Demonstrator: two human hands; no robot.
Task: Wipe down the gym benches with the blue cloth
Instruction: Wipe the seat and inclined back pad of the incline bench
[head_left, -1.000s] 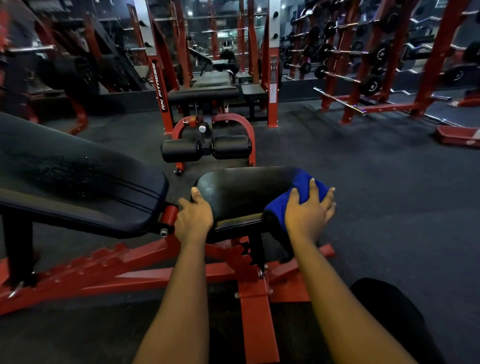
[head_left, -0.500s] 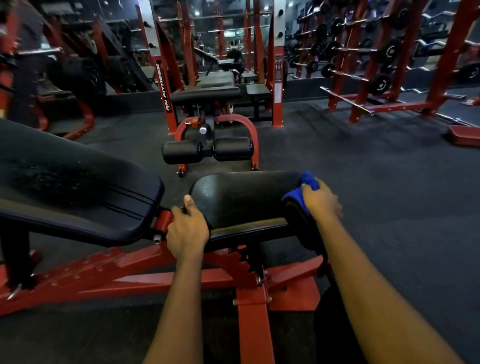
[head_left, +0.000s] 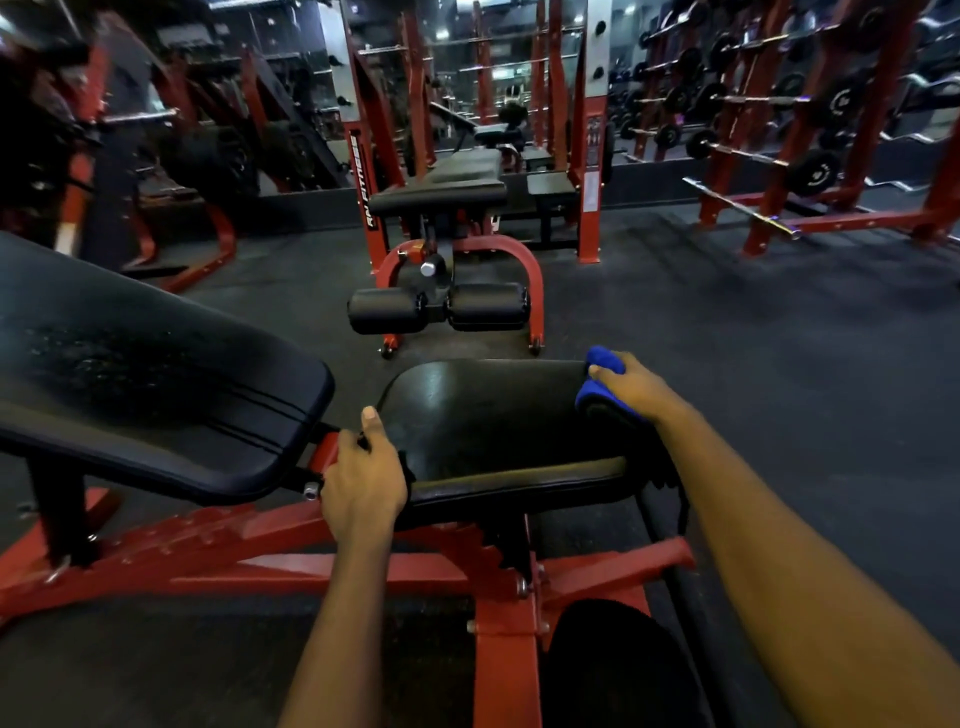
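A black padded bench seat (head_left: 493, 421) on a red steel frame (head_left: 363, 561) fills the middle of the view, with its inclined back pad (head_left: 130, 364) at the left. My left hand (head_left: 361, 480) grips the seat's near left corner, thumb on top. My right hand (head_left: 636, 387) presses the blue cloth (head_left: 597, 374) against the seat's right edge; most of the cloth is hidden under the palm.
Beyond the seat, two black leg rollers (head_left: 439, 306) sit in a red hoop frame. A second bench (head_left: 441, 192) stands in a red rack behind them. Weight racks (head_left: 779, 130) line the far right. Dark rubber flooring (head_left: 753, 364) spreads to the right. My dark-clothed knee (head_left: 613, 670) is at the bottom.
My right hand has slid the cloth from the seat's near right corner back along its right edge. The left hand has kept its grip on the seat.
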